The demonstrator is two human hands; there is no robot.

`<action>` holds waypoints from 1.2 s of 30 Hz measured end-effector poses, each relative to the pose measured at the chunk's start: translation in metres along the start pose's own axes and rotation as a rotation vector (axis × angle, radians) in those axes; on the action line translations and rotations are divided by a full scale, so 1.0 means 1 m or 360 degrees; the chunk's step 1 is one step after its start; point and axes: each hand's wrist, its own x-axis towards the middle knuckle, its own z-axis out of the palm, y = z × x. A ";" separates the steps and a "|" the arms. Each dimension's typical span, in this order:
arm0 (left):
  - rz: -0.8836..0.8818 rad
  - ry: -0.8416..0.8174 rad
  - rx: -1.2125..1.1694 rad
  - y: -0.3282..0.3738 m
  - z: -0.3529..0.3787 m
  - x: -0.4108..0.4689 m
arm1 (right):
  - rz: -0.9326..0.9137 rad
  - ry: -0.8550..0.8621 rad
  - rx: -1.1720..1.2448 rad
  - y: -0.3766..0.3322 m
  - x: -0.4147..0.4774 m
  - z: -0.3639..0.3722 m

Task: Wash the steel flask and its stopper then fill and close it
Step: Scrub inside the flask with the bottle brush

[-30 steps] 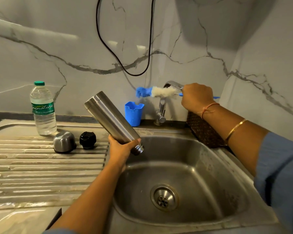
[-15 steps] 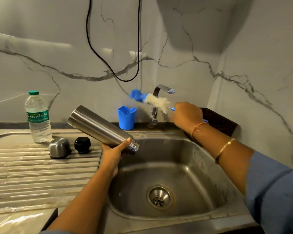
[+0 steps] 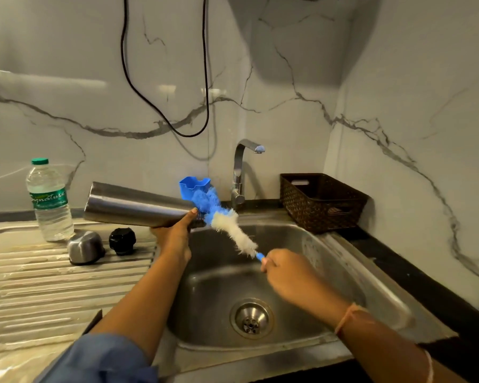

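My left hand (image 3: pixel 174 239) grips the steel flask (image 3: pixel 136 207) near its neck and holds it almost level over the sink's left edge, mouth pointing right. My right hand (image 3: pixel 285 269) holds the blue handle of a bottle brush (image 3: pixel 233 230); its blue tip is at the flask's mouth and the white bristles trail out behind. The black stopper (image 3: pixel 122 241) and the steel cup lid (image 3: pixel 85 247) sit on the draining board to the left.
A steel sink (image 3: pixel 329 261) with a drain (image 3: pixel 251 317) lies below my hands. The tap (image 3: pixel 242 167) stands behind it, no water running. A blue holder (image 3: pixel 194 185), a brown basket (image 3: pixel 321 203) and a plastic water bottle (image 3: pixel 49 200) stand along the back.
My right hand has brought the brush down from near the tap to the flask's mouth. The flask has tilted closer to level.
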 end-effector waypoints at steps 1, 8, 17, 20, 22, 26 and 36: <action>0.0014 0.0008 -0.0032 0.003 0.004 0.002 | -0.0014 -0.0015 -0.0001 0.000 -0.005 0.004; -0.0079 -0.0210 -0.0120 0.002 0.037 -0.019 | 0.0087 0.0130 0.0130 -0.016 0.018 0.000; -0.0152 -0.0134 -0.0223 0.004 0.028 0.006 | 0.0010 -0.0021 0.0163 -0.014 -0.013 0.013; -0.0162 -0.0187 -0.0252 -0.002 0.035 -0.008 | 0.0063 0.0055 0.0202 -0.023 0.009 0.002; -0.0147 -0.0130 -0.0326 -0.001 0.036 -0.012 | 0.0050 0.0033 0.0212 -0.024 0.012 0.002; -0.0146 -0.0038 -0.0324 0.008 0.029 0.001 | 0.0000 -0.0057 0.0174 -0.017 -0.014 0.012; -0.0043 -0.0062 -0.0242 0.010 0.034 0.000 | 0.0084 -0.0050 0.0302 -0.007 0.011 0.019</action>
